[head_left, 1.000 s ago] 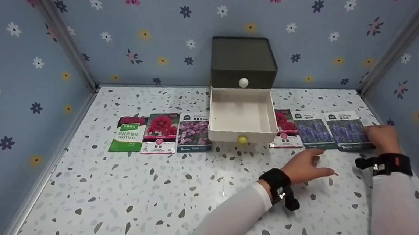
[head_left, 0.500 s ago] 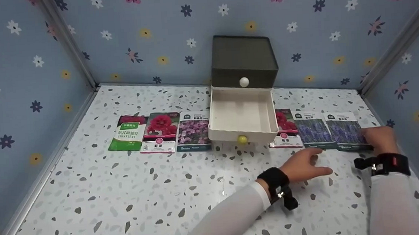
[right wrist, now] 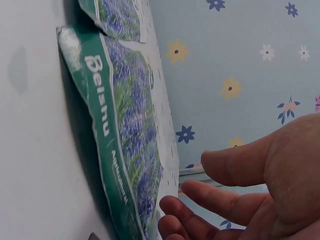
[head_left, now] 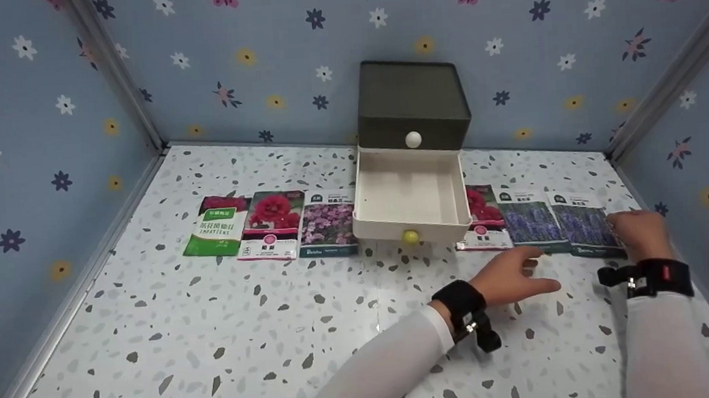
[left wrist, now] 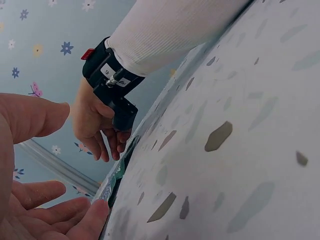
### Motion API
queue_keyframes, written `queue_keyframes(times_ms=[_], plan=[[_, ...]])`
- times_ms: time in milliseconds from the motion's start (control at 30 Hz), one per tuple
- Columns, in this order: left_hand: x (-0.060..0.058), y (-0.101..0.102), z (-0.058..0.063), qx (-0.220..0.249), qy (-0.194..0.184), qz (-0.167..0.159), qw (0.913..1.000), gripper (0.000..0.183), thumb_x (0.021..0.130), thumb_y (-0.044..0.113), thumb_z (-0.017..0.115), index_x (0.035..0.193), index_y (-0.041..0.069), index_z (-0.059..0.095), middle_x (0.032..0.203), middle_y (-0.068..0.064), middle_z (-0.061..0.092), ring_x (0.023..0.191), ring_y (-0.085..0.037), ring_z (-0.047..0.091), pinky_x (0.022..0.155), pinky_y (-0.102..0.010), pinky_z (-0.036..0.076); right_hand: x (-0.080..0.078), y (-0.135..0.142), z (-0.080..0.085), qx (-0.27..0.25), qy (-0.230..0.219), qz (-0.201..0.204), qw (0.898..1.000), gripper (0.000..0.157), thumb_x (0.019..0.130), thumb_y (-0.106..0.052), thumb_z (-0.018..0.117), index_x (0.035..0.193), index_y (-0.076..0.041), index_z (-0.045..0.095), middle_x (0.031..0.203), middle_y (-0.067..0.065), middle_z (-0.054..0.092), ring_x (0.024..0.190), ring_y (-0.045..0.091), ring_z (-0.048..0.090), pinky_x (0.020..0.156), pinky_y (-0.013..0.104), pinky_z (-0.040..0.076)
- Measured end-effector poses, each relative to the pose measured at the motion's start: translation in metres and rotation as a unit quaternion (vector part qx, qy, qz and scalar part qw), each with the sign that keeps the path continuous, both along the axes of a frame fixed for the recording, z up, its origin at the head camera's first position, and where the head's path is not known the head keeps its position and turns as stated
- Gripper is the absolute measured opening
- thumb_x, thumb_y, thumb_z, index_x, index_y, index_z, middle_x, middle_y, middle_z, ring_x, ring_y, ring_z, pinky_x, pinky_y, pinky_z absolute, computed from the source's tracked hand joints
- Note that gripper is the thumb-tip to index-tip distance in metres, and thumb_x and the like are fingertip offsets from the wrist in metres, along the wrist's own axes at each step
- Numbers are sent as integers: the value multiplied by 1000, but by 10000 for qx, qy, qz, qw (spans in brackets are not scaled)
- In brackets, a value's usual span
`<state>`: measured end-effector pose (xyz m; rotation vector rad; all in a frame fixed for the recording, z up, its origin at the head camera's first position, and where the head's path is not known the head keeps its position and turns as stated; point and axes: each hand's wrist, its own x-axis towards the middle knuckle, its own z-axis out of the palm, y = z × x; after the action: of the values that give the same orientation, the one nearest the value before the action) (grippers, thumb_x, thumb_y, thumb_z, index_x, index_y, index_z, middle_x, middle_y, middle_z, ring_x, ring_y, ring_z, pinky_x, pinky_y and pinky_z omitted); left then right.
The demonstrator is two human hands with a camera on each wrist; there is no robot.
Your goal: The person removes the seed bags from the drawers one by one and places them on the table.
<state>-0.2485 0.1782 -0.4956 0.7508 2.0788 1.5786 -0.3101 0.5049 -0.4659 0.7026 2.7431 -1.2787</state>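
In the head view, my right hand (head_left: 642,234) is at the right edge of the rightmost lavender seed packet (head_left: 587,225). The right wrist view shows its thumb and loosely bent fingers beside the packet's edge, not round it; whether they touch it is hard to tell. My left hand (head_left: 510,277) hovers over the table with thumb and fingers apart, holding nothing. Nearest to it lies a second lavender packet (head_left: 529,221). Left of that is a red-flower packet (head_left: 486,215), partly covered by the pulled-out cream drawer (head_left: 408,195).
A dark-topped drawer box (head_left: 411,92) with a white knob stands against the back wall. Left of the drawer lie a purple-flower packet (head_left: 328,222), a red-flower packet (head_left: 271,225) and a green-and-white impatiens packet (head_left: 218,227). Patterned walls enclose the speckled table (head_left: 264,336).
The rightmost lavender packet has shifted slightly left and turned a little, with my right hand following at its edge. My left hand has drifted slightly left and up.
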Motion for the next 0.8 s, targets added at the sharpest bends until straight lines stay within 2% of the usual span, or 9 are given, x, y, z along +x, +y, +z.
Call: queue_keyframes(times_ms=[33,100,267,367,500,633,733,800], plan=[[0,-1,2,42,10,-20,10000,74,104,38,80,166,11,51,163,1,59,142,-9,61,111,-22,51,0,-2,1,27,12,77,10000,65,112,-29,53,159,16,45,168,39,39,154,54,40,127,64,34],[-1,-4,6,110,53,-61,9999,74,104,38,79,167,11,51,162,2,59,143,-9,61,110,-21,51,0,-6,4,61,2,156,9999,66,114,-33,50,161,13,43,169,37,37,155,55,38,128,66,32],[-4,-12,19,315,205,-156,9992,72,106,34,78,168,11,49,164,0,58,143,-8,59,111,-19,49,0,-21,11,97,270,166,9995,73,116,-44,48,162,12,44,167,37,42,147,50,45,118,61,42],[-5,-18,28,425,394,-211,9981,71,107,33,77,167,9,49,164,-1,57,142,-7,60,111,-18,48,0,-35,16,183,540,235,9981,76,115,-50,47,162,10,47,162,34,47,137,44,51,103,50,48],[-5,-29,42,511,737,-303,9955,69,108,33,77,167,8,49,164,-3,58,143,-6,59,113,-19,48,0,-57,23,296,956,344,9944,74,115,-53,50,159,6,53,154,30,54,121,31,55,90,38,46],[-7,-44,56,521,1292,-372,9895,69,108,31,77,166,6,49,165,-8,57,145,-7,58,113,-19,48,0,-82,30,403,1303,428,9897,70,115,-52,52,158,4,56,148,26,58,112,22,56,88,36,46],[-10,-59,65,590,1695,-290,9833,68,108,27,77,165,4,50,162,-11,59,142,-9,60,112,-18,48,2,-100,36,487,1461,487,9869,69,115,-54,53,158,0,57,146,24,60,111,21,57,88,36,46],[-13,-71,70,738,1832,-198,9801,67,108,23,78,164,3,50,159,-13,60,139,-11,63,111,-18,49,4,-112,40,529,1585,580,9842,68,115,-53,54,158,-1,58,144,24,62,112,21,57,88,35,46]])
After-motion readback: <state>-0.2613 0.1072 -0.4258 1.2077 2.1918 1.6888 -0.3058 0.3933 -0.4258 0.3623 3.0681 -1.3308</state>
